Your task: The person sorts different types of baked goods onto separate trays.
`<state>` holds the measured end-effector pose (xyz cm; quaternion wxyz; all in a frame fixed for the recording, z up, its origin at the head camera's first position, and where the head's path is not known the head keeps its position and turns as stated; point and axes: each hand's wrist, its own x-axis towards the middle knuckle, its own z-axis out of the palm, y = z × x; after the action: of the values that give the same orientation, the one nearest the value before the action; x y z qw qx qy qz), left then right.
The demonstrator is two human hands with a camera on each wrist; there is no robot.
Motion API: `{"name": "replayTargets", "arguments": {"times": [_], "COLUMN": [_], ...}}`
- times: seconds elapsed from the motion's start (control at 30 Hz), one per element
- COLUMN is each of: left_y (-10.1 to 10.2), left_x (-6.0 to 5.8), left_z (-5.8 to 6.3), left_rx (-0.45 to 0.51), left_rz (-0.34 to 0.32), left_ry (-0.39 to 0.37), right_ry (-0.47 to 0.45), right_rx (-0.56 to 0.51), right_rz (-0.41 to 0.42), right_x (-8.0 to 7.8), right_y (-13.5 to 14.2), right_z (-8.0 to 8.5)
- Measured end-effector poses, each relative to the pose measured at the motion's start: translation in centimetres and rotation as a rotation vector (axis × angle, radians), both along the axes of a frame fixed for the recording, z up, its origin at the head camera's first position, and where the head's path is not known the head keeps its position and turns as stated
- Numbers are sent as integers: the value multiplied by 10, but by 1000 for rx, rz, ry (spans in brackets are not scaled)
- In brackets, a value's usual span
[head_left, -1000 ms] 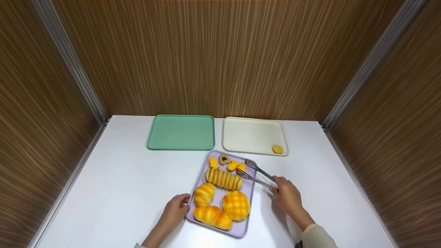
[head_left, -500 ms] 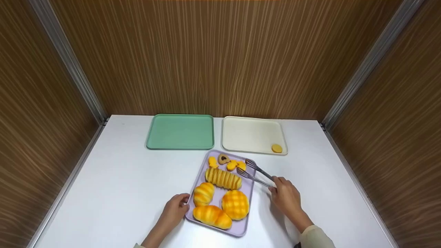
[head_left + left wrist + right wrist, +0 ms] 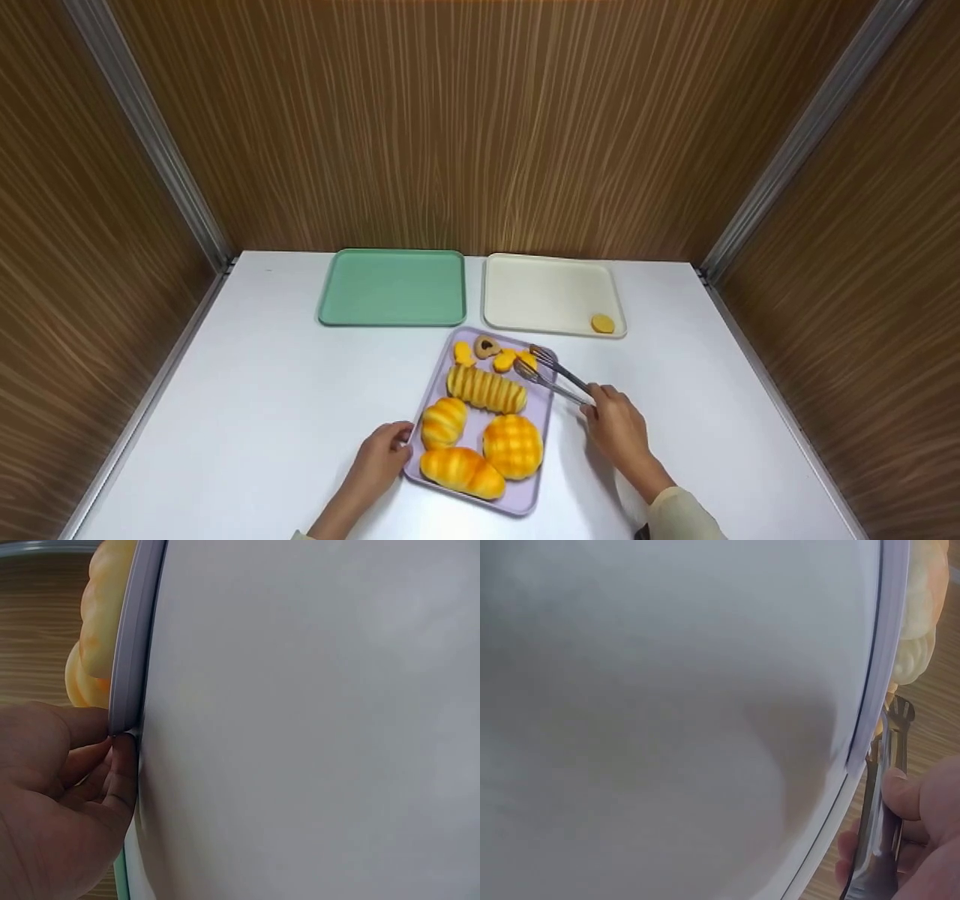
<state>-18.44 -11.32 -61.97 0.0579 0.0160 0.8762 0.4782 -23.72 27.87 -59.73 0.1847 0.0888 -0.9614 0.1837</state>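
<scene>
A lilac tray (image 3: 474,435) lies lengthwise before me, and my left hand (image 3: 381,459) pinches its left rim between thumb and fingers. My right hand (image 3: 619,427) holds metal tongs (image 3: 568,375), their jaws apart. The tong tips are over the tray's far right corner, on either side of a small yellow biscuit (image 3: 528,359); whether they touch it I cannot tell. Beside it are another yellow biscuit (image 3: 504,361), a brown jam biscuit (image 3: 487,346) and a yellow piece (image 3: 463,352). The right wrist view shows the tongs (image 3: 885,817) under the thumb.
Nearer on the tray sit a striped roll (image 3: 486,389), a small bun (image 3: 443,423), a round checked bun (image 3: 513,447) and a long bread (image 3: 462,472). Behind stand a green tray (image 3: 394,289) and a cream tray (image 3: 544,292) bearing a round biscuit (image 3: 603,323). Wood-grain panels (image 3: 480,135) enclose the table.
My right hand has shifted slightly left, bringing the tong tips closer around the yellow biscuit at the tray's corner. The left hand stays at the rim.
</scene>
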Motion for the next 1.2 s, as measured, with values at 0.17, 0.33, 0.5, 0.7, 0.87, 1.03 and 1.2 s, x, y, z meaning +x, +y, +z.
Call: {"name": "replayTargets", "arguments": {"times": [0.17,0.33,0.5,0.7,0.87,1.03,1.2], "left_y": [0,-1,-1,0,0,0,0], "left_x": [1,1,1,1,1,1,1], "left_z": [0,-1,-2,-2,-2,-2,-1], "left_rx": [7,-4,-6,-7,-3,4,-1], "left_rz": [0,2,-1,3,8,7,4], "left_ry": [8,29,38,26,37,29,24], "right_ry": [42,89,110,60,-2,-76,-118], "right_rx": [-11,-17,-34,-84,-149,-210,-274], "right_rz": [3,7,-4,-45,-77,-124,-172], "right_x": [1,3,2,-3,-10,-20,-31], "right_y": [5,9,12,15,19,23,27], "right_z": [-2,-3,-2,2,5,6,5]}}
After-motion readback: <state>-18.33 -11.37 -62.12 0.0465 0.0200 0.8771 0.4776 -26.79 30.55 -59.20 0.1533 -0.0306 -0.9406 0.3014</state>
